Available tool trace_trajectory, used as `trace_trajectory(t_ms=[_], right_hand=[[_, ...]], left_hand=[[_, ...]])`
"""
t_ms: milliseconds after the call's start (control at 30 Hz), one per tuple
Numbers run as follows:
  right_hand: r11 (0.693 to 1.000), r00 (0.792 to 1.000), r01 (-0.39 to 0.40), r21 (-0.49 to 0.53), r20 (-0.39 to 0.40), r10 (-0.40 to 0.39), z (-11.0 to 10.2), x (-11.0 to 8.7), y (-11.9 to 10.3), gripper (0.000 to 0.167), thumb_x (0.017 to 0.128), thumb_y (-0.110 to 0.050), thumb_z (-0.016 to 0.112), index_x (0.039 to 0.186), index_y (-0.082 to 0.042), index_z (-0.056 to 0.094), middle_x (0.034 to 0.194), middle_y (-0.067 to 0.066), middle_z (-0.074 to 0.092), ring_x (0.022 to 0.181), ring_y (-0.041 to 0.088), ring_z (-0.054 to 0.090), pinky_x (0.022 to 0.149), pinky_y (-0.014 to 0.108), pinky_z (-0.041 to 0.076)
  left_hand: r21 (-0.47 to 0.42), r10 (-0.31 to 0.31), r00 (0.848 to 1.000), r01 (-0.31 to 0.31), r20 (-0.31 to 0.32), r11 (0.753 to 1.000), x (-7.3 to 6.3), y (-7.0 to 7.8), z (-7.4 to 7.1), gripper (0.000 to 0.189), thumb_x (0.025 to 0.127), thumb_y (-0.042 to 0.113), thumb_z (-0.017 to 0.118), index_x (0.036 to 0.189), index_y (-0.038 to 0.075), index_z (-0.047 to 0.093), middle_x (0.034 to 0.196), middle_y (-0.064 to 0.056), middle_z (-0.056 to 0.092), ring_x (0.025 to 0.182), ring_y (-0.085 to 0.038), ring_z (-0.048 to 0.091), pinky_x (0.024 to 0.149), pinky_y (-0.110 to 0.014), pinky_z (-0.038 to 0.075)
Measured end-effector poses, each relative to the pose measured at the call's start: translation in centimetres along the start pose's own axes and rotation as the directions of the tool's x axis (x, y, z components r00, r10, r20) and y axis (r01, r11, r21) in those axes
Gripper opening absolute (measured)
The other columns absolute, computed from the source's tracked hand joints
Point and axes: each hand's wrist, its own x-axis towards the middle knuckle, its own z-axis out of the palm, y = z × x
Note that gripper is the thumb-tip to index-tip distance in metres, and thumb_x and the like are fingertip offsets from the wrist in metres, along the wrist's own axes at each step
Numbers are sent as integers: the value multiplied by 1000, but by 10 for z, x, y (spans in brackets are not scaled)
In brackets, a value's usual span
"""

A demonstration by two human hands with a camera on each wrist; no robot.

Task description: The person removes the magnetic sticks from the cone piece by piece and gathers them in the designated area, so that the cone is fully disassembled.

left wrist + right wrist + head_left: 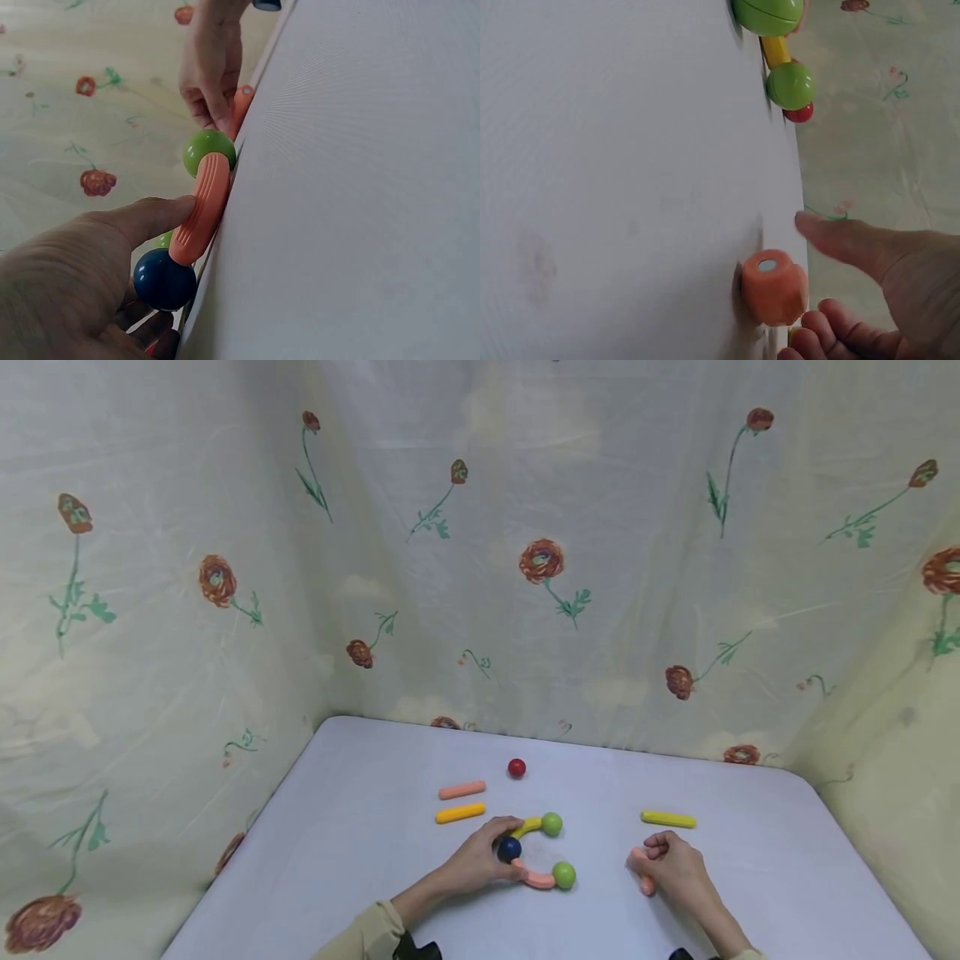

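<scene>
My left hand (476, 858) spans a joined chain of toy pieces on the table. Its thumb lies on a curved pink stick (202, 210); the index finger reaches a curved yellow stick (530, 824). A dark blue ball (509, 848) joins these sticks inside that grasp. Green balls (564, 875) cap the two far ends. On the right, my right hand (678, 870) is at another curved pink stick (774, 289), which has a silver disc in its end. In the right wrist view the thumb stands apart from this stick, while curled fingertips are close beside it.
Behind the left hand lie a straight pink stick (462, 790) and an orange-yellow stick (461, 813). A red ball (517, 768) sits farther back. Beyond the right hand is a straight yellow stick (668, 819). Flowered cloth (480, 610) hangs around the white table (360, 768).
</scene>
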Motion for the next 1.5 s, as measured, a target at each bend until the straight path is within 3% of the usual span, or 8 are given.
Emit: trace_trajectory(t_ms=[133, 233, 367, 533, 1033, 1133, 1367, 1500], right_hand=[[998, 999, 46, 48, 13, -47, 8, -2, -19, 60, 74, -40, 82, 108, 1, 55, 95, 10, 58, 82, 17, 52, 64, 25, 40], [981, 983, 100, 167, 139, -124, 20, -4, -37, 61, 74, -38, 83, 113, -2, 52, 101, 11, 54, 86, 17, 49, 66, 23, 42], [934, 887, 176, 311, 361, -288, 35, -7, -52, 62, 75, -27, 83, 119, -2, 47, 107, 12, 51, 92, 19, 47, 71, 22, 43], [903, 784, 237, 359, 479, -396, 46, -6, -55, 59, 76, -24, 82, 119, -2, 49, 105, 9, 53, 90, 17, 47, 71, 21, 42], [887, 731, 315, 339, 509, -454, 47, 3, -44, 34, 80, -16, 75, 110, -7, 62, 107, 5, 62, 89, 11, 54, 76, 21, 47], [887, 751, 316, 337, 482, -451, 45, 7, -45, 35, 81, -16, 74, 112, -6, 62, 109, 6, 62, 91, 11, 55, 78, 21, 48], [889, 899, 206, 410, 280, -337, 40, 40, -54, 41, 87, -16, 71, 122, -3, 55, 122, 13, 58, 111, 24, 59, 89, 28, 53], [901, 952, 198, 385, 142, -270, 43, 69, -59, 41, 88, -19, 70, 123, -4, 55, 124, 14, 58, 115, 27, 57, 92, 31, 52]], left_hand=[[-6, -4, 1000, 4, 0, 1000, 0, 0, 0, 74, 72, 39, 83, 138, 29, 49, 144, 4, 46, 136, -21, 41, 113, -45, 32], [-7, -5, 1000, 5, -4, 1000, -1, 1, -1, 74, 72, 38, 83, 138, 28, 49, 145, 3, 45, 136, -21, 41, 114, -45, 32], [-15, -19, 1000, 19, -9, 1000, -1, 2, -1, 74, 73, 39, 83, 138, 28, 49, 145, 3, 45, 137, -22, 40, 114, -46, 31], [-21, -18, 1000, 18, 3, 1000, 0, 2, 0, 73, 73, 39, 82, 137, 28, 49, 146, 3, 44, 137, -22, 40, 113, -46, 32], [-17, -25, 1000, 25, 8, 1000, 0, 1, -2, 75, 72, 39, 83, 138, 28, 49, 145, 4, 45, 136, -21, 40, 114, -47, 31], [-21, -15, 1000, 15, 9, 1000, -1, 1, -3, 76, 72, 40, 83, 138, 28, 49, 145, 4, 45, 137, -21, 40, 114, -47, 30], [-25, 2, 1000, -2, 0, 1000, -1, 0, -5, 76, 73, 41, 82, 139, 27, 48, 146, 4, 45, 138, -22, 39, 114, -48, 30], [-23, -8, 1000, 8, 4, 1000, -1, 0, -3, 75, 73, 41, 83, 138, 29, 49, 145, 4, 46, 137, -21, 39, 114, -47, 31]])
